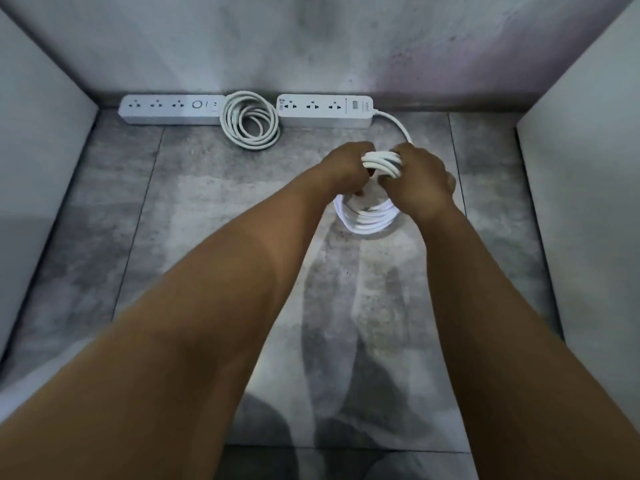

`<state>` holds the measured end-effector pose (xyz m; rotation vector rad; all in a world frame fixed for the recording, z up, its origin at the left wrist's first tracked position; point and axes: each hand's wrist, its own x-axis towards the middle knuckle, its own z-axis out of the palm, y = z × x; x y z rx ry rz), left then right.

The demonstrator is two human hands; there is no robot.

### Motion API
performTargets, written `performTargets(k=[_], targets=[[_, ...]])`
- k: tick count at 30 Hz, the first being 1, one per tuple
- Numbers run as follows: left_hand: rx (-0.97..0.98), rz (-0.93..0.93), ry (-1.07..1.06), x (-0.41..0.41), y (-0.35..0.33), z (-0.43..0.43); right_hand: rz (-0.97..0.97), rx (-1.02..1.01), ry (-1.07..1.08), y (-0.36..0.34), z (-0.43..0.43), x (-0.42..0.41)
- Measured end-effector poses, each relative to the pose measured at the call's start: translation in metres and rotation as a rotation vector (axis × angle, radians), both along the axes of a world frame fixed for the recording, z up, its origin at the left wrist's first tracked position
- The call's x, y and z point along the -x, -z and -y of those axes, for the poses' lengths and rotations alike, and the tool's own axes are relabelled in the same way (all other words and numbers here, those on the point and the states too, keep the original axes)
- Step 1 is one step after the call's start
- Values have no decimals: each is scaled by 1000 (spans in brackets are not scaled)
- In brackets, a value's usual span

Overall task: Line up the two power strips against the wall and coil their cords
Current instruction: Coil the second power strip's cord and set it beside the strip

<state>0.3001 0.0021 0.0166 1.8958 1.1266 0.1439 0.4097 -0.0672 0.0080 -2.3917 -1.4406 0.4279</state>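
Two grips (346, 164) (420, 178) clasp looped white cord (369, 218).

1. The left power strip (171, 109) is coloured pale grey-white, with dark sockets and a dark ring.
2. The right power strip (325, 110) is shown in brighter white, with dark sockets and a dark label.
3. The far cord (251, 121) and the near cord (367, 216) are both white.
4. The floor (207, 174) is patterned in mottled grey tiles, divided by dark lines.
5. The wall (242, 39) is grey, smudged dark and tinted pinkish at the right.
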Motion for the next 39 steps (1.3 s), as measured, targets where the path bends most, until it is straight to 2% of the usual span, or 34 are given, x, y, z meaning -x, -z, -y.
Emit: performTargets(k=[3,7,10,15,19,22,25,28,31,33,35,37,39], targets=[[35,11,21,-1,-1,-1,80,24,-90,-2,6,-7],[118,106,-58,0,-6,2,75,-34,-25,0,15,-4],[231,172,-179,10,1,1,-21,-7,83,3,17,-1],[587,239,-263,20,17,2,-211,-5,286,11,15,5],[718,132,-297,22,24,4,-352,-9,487,18,12,12],[790,234,-445,13,26,7,-446,16,593,21,9,18],[819,329,-535,0,25,2,-577,69,642,26,11,22],[759,296,-511,-7,26,-3,-743,108,659,28,12,25],[687,312,-462,-11,28,-7,-803,128,647,34,8,15],[649,308,-404,-14,31,-10,-738,133,649,27,7,11],[584,267,-334,-17,29,-14,-493,111,596,20,5,6],[516,210,-251,-21,25,-18,-259,9,440,17,1,-2],[469,173,-167,-24,21,-22,-149,-38,270,18,-4,-9]])
